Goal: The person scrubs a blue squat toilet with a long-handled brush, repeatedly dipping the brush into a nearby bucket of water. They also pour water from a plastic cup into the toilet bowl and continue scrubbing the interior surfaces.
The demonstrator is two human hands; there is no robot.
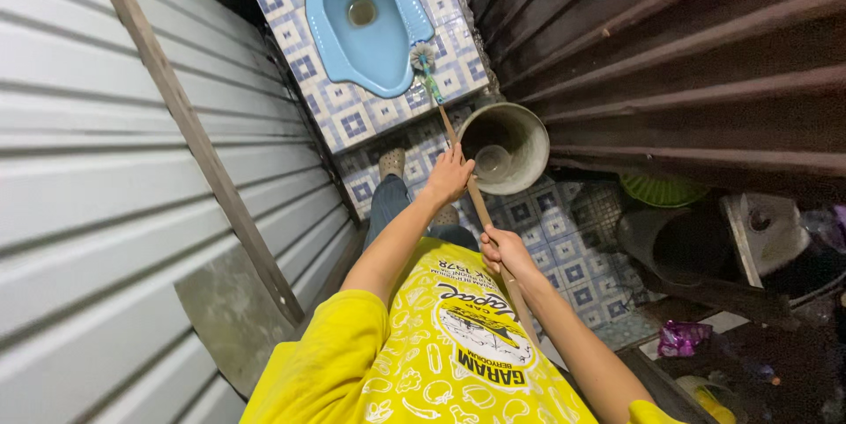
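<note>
A blue squat toilet [363, 18] is set into a raised platform of blue-and-white patterned tiles [352, 120]. Both of my hands grip one long wooden-handled toilet brush [449, 129]. My left hand [449, 175] holds the stick higher up, near its middle. Lower on the stick, close to my chest, sits my right hand [504, 252]. The brush's bristled head [422, 56] rests against the right rim of the toilet. I wear a yellow printed shirt, and my feet stand on the tiled floor below the platform.
A grey metal pail [504, 146] with a smaller bowl inside stands right of the brush handle. Corrugated metal walls close in left [106, 168] and right [687, 54]. A green basket [661, 188], dark tubs and a purple wrapper [680, 336] crowd the lower right.
</note>
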